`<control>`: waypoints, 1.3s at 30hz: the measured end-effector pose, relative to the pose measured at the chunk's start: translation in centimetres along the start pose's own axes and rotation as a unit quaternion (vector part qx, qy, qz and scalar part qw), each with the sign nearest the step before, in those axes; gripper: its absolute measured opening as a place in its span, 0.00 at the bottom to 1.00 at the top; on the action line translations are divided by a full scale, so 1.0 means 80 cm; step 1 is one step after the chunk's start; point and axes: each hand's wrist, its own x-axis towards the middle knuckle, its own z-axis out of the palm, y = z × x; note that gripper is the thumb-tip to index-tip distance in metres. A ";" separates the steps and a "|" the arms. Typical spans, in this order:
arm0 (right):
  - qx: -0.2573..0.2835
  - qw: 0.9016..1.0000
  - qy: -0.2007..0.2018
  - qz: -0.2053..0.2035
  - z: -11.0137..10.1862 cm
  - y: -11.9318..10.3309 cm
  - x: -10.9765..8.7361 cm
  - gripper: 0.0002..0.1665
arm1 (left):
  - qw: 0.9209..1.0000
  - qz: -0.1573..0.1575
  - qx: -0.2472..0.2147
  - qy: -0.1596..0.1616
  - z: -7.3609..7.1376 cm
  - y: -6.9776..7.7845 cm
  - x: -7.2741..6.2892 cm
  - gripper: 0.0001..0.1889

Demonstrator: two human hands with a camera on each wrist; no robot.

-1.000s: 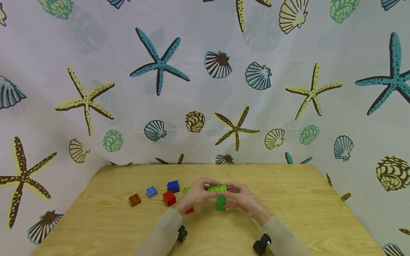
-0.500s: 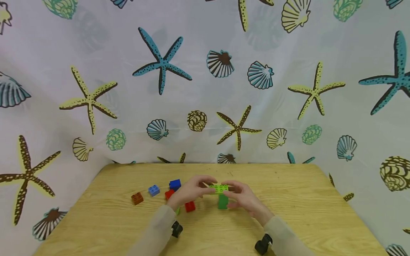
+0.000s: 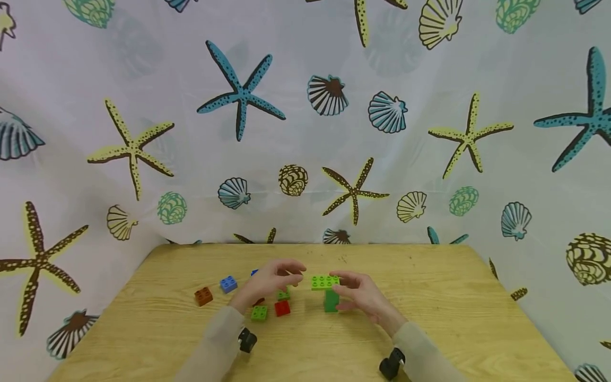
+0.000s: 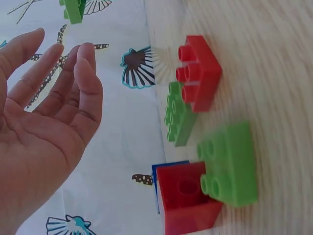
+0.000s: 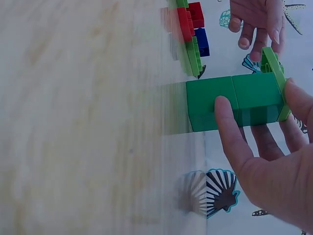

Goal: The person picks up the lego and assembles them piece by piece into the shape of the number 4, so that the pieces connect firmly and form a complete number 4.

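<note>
My right hand (image 3: 363, 297) holds an upright stack of toy building bricks from its right side. The stack has two dark green bricks (image 5: 210, 100), one on the other, with a lime-green brick (image 3: 321, 283) on top that juts out leftward. In the right wrist view, my fingers lie along the dark green sides and touch near the lime brick. My left hand (image 3: 267, 280) hangs apart from the stack, above loose bricks, with loosely bent fingers and nothing in them. Beneath it are a red brick (image 3: 282, 308) and two lime-green bricks; another red brick (image 4: 188, 200) is mostly hidden in the head view.
Farther left on the wooden table (image 3: 429, 318) lie a brown brick (image 3: 203, 296) and a light blue brick (image 3: 228, 284). A dark blue brick (image 5: 202, 42) is largely behind my left hand in the head view. A shell-patterned cloth (image 3: 296, 132) hangs behind the table.
My left hand has let go of the lime-green brick on the stack and moved left, over the loose bricks. My right hand has stayed at the stack.
</note>
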 end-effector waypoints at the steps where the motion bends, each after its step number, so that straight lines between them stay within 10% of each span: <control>1: -0.001 1.000 -0.001 0.000 0.000 0.000 0.000 0.32 | 1.000 0.000 -0.001 0.000 -0.002 -0.002 -0.001 0.18; 15: 0.002 1.000 -0.005 -0.010 0.000 0.000 0.000 0.30 | 0.999 0.013 0.038 -0.037 -0.025 -0.027 -0.019 0.13; 26: 0.009 1.000 -0.008 -0.002 -0.001 -0.002 0.001 0.32 | 0.995 0.005 0.098 -0.002 -0.029 -0.034 -0.014 0.18; 33: 0.016 1.000 -0.007 0.009 -0.003 -0.003 0.001 0.33 | 0.995 -0.048 0.086 -0.030 -0.022 -0.037 -0.005 0.31; 39: 0.022 1.000 -0.009 0.014 -0.004 -0.006 0.002 0.33 | 0.983 -0.070 0.167 -0.016 -0.013 -0.038 0.009 0.35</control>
